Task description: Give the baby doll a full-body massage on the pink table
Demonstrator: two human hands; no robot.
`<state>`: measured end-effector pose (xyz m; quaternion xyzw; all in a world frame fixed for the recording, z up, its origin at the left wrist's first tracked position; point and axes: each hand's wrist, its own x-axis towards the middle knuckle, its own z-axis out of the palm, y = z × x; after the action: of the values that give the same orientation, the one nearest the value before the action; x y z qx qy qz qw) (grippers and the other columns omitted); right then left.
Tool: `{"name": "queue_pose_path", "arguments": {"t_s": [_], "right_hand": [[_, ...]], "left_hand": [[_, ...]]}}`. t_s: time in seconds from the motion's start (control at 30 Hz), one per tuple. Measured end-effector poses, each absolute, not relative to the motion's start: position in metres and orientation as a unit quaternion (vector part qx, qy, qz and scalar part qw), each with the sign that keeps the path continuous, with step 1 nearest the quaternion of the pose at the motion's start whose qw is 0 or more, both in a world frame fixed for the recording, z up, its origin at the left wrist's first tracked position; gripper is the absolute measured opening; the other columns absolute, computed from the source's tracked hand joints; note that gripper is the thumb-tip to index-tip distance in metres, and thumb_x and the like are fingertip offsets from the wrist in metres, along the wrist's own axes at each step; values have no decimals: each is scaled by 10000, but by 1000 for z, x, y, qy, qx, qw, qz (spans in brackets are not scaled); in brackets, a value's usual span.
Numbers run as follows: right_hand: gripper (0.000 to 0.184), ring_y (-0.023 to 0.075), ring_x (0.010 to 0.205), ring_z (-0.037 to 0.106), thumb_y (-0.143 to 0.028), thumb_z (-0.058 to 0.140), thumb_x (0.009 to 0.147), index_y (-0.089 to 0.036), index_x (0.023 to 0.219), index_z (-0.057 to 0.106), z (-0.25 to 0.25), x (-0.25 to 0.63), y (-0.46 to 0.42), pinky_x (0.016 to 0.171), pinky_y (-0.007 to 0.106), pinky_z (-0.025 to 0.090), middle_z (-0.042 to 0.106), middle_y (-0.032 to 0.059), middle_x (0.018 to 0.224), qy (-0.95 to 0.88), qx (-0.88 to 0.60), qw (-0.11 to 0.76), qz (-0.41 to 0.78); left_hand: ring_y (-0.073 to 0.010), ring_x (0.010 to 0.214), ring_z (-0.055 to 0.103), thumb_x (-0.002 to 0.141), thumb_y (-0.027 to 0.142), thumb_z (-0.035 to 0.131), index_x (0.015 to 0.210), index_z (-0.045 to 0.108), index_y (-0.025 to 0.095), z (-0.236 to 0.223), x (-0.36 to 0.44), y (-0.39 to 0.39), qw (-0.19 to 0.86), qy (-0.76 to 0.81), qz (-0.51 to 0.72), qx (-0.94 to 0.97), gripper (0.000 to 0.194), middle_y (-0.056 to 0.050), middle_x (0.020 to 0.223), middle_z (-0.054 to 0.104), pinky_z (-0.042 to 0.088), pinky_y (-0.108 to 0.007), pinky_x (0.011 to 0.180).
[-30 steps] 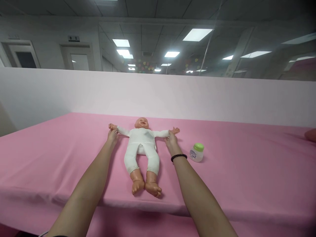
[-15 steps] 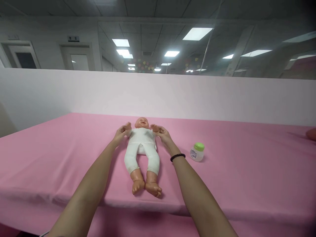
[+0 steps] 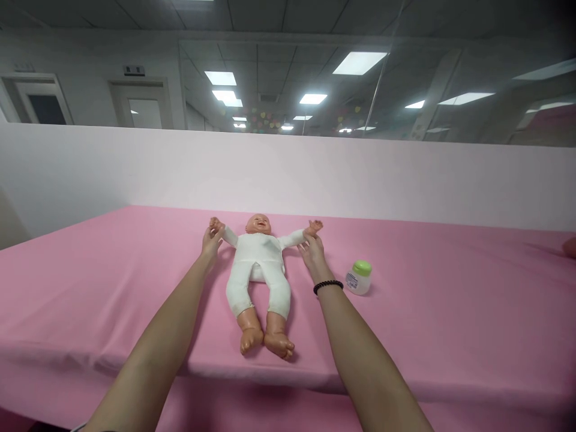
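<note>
A baby doll [image 3: 260, 252] with a white cloth body lies on its back, its head away from me and its bare feet towards me. Both its arms are stretched out sideways. My left hand [image 3: 211, 242] is closed round the doll's arm on the left, near the wrist. On the other side, my right hand [image 3: 312, 252] grips the doll's arm just below its hand. A black beaded bracelet [image 3: 328, 286] circles my right wrist. The undersides of my fingers are partly hidden.
A clear jar [image 3: 359, 278] with a green lid stands to the right of my right wrist. Pink cloth [image 3: 427, 312] covers the table. A white partition [image 3: 288, 174] rises behind it. A brownish rounded object [image 3: 569, 247] shows at the right edge.
Both my hands have moved outwards, drawing the doll's arms away from its body until they are spread. The doll's body and the jar have stayed in place.
</note>
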<state>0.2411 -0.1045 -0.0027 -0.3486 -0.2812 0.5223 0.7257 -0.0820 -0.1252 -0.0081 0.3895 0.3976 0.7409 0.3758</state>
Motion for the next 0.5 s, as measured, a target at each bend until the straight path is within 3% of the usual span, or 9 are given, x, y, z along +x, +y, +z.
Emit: {"name": "queue_pose_path", "arguments": {"t_s": [0.07, 0.13, 0.2, 0.27, 0.37, 0.5], "right_hand": [[371, 161, 957, 655, -192, 786, 636, -254, 954, 606, 1, 235, -111, 861, 308, 543, 695, -3, 1058, -406, -282, 701, 514], [389, 197, 1013, 651, -133, 815, 563, -225, 908, 661, 3, 231, -120, 924, 346, 520, 721, 29, 1063, -559, -251, 599, 515], [404, 224, 1050, 643, -86, 800, 544, -208, 919, 713, 3, 227, -129, 965, 372, 496, 734, 48, 1066, -662, -257, 484, 512], [428, 233, 1080, 634, -88, 789, 562, -209, 969, 736, 3, 225, -135, 977, 379, 485, 734, 51, 1078, -685, -265, 445, 512], [401, 224, 1105, 629, -139, 812, 584, -215, 965, 715, 2, 225, -133, 980, 364, 486, 728, 54, 1092, -624, -231, 532, 524], [315, 157, 980, 655, -241, 770, 680, -257, 953, 614, -5, 238, -110, 879, 318, 536, 692, 6, 1068, -411, -258, 692, 534]], "left_hand": [[-229, 1077, 614, 708, 277, 803, 960, 646, 224, -5, -72, -133, 368, 371, 676, 518, 301, -61, 1105, 671, 476, -341, 926], [-264, 1056, 624, 641, 267, 844, 949, 699, 200, -3, -65, -140, 389, 356, 559, 640, 347, -82, 1063, 705, 470, -378, 946], [-293, 1059, 625, 618, 268, 858, 1002, 734, 195, -1, -63, -146, 403, 358, 468, 701, 410, -92, 1074, 721, 464, -408, 960], [-311, 1102, 611, 629, 283, 851, 1041, 741, 207, 1, -64, -150, 399, 367, 455, 706, 432, -89, 1109, 719, 459, -422, 978], [-306, 1187, 577, 676, 306, 832, 1070, 727, 216, 1, -70, -149, 399, 370, 497, 676, 418, -94, 1190, 692, 437, -412, 1023], [-258, 1152, 594, 750, 324, 791, 1085, 638, 255, -5, -85, -136, 418, 402, 651, 490, 375, -87, 1207, 646, 475, -393, 955]]}}
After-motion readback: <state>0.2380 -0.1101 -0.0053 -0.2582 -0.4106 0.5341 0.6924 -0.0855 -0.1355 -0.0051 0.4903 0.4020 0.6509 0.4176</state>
